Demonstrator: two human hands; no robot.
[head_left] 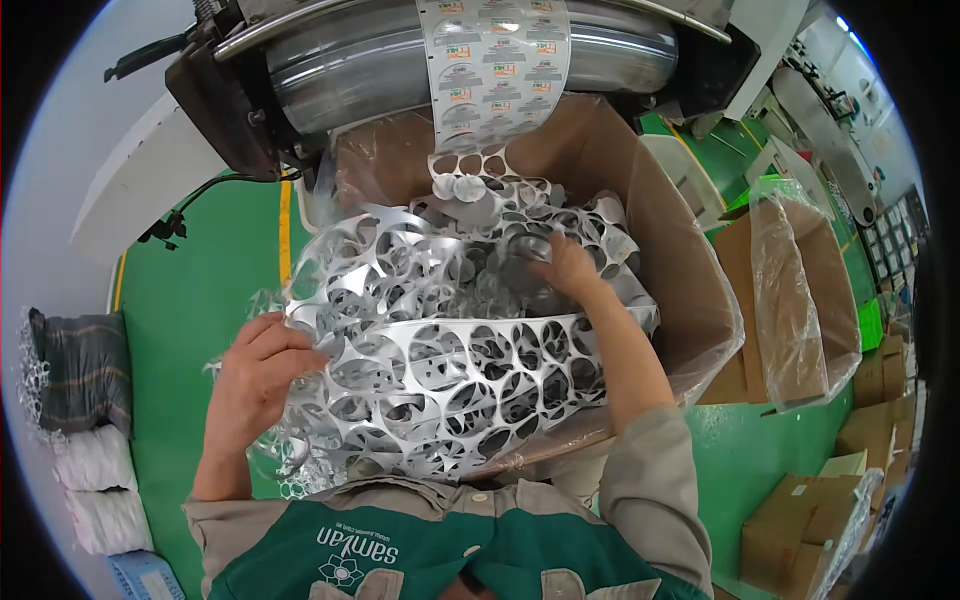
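Tangled silver foil sheeting punched full of round holes (400,335) fills a large cardboard box (690,270) lined with clear plastic. At the box's left side, my left hand (268,365) is closed with bent fingers on the edge of the punched foil. My right hand (568,268) reaches into the middle of the heap, beside grey round foil discs (520,265). Its fingertips are partly hidden and blurred there, so what they grip does not show. A printed label-like web (497,70) hangs from the roller down to the heap, with holes at its lower end.
Above the box runs a metal roller (350,80) in a machine frame. A second plastic-lined carton (800,300) stands at the right, with more cartons (790,530) below it. Dark cloth-like rolls (80,370) and white bundles (100,480) lie at the left on the green floor.
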